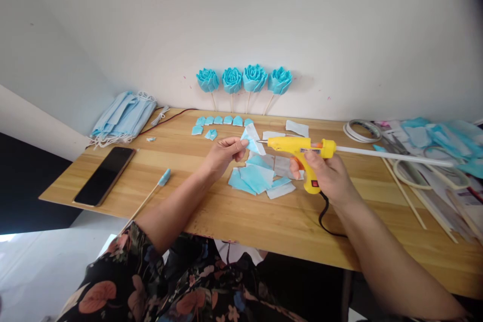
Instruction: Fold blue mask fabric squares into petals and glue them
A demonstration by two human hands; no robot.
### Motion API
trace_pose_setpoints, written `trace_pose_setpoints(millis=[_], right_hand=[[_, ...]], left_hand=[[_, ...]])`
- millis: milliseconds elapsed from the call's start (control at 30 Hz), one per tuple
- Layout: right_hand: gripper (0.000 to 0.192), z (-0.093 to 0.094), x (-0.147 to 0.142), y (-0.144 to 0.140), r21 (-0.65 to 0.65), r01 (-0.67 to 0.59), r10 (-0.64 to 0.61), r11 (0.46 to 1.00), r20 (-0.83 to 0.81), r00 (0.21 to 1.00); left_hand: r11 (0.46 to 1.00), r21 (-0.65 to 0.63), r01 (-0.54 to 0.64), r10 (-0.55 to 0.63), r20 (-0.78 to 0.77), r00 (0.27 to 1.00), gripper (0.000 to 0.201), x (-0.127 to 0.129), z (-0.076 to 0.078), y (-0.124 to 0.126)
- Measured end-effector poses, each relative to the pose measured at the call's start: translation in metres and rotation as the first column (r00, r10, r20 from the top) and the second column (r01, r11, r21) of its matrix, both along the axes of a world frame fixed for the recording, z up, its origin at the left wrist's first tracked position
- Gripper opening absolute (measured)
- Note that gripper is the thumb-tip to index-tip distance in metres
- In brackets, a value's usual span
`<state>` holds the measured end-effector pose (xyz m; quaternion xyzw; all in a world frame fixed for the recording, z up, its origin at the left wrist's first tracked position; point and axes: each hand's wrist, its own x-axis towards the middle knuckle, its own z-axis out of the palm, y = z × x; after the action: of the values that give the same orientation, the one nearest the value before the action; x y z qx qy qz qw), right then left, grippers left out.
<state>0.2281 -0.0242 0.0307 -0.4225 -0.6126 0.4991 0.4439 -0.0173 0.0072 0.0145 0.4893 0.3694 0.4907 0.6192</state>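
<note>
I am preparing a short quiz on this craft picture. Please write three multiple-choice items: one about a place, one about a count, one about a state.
1. Where does the phone lie?
A. on the table's left part
B. beside the tape rolls
C. under the masks

2. How many blue flowers lean on the wall?
A. two
B. four
C. six

3. What does the right hand grip?
A. scissors
B. a stick
C. the yellow glue gun

Key: 1 A, it lies near the left edge, below the mask stack. 2 B, four heads stand in a row. 3 C, fingers wrap its handle, while the left hand pinches a blue piece.
</note>
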Motion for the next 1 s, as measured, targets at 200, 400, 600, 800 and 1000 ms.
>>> trace_pose_setpoints(millis=[200, 400, 600, 800, 1000], right_hand=[[0.040, -0.001, 0.002, 0.000, -0.004, -0.008, 0.008, 1.000, -0.001, 1.000], [0.042, 0.001, 0.000, -0.001, 0.039, -0.003, 0.001, 0.999, 0.059, 0.998], [0.036, 0.000, -0.004, -0.003, 0.255, 0.039, -0.113, 0.966, 0.283, 0.952], [0.043, -0.015, 0.000, 0.006, 0.469, 0.061, -0.287, 0.881, 0.427, 0.857], [0.064, -0.017, 0.009, 0.025, 0.417, 0.052, -0.343, 0.908, 0.664, 0.665]], left_hand=[[1.000, 0.000, 0.000, 0.000, 0.008, 1.000, 0.044, 0.000, 0.000, 0.000], [1.000, 0.002, -0.003, 0.003, 0.003, 1.000, 0.046, 0.000, 0.000, 0.000], [1.000, 0.019, 0.004, -0.005, 0.060, 0.998, 0.046, 0.000, 0.001, 0.000], [1.000, 0.022, -0.016, 0.014, 0.099, 0.995, 0.047, -0.001, 0.000, 0.003], [0.999, 0.037, -0.024, 0.021, 0.092, 0.996, 0.048, 0.000, -0.002, 0.002]])
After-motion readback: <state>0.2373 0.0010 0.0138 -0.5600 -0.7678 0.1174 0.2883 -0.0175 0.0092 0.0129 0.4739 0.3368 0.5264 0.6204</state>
